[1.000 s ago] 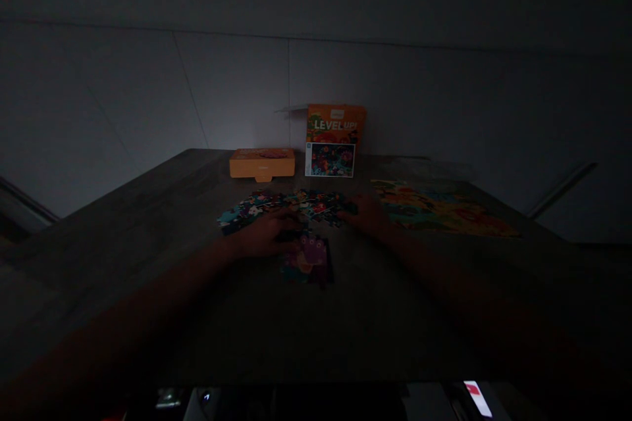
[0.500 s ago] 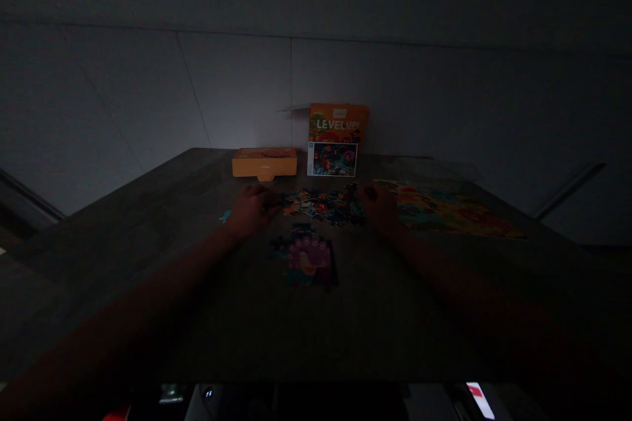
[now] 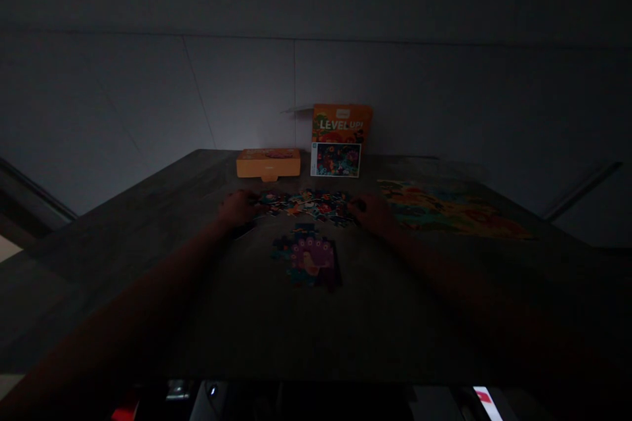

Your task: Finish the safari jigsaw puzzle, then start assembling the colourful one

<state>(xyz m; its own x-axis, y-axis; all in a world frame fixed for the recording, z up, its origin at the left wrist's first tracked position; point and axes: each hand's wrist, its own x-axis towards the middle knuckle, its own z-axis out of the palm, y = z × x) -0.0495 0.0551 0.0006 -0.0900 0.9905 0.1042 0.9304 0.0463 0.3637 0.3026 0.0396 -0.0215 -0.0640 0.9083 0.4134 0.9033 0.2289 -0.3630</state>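
In the dim light a loose heap of jigsaw puzzle pieces lies across the middle of the table. My left hand is at the heap's left end, its fingertips against the pieces; the dark hides how its fingers are set. At the right end, my right hand has its fingers bent together over dark pieces, and whatever they may hold is not discernible. Nearer me lies a joined puzzle section with a purple peacock, untouched by either hand.
Behind the heap, an orange box lies flat beside an upright "LEVEL UP!" box. A picture card leans on the upright box. A colourful assembled puzzle spreads to the right. Below the table edge shows a lit screen.
My left hand has shifted left, and pieces now show where it was. My right hand has moved slightly left, onto the heap's right end. The view has shifted a little.
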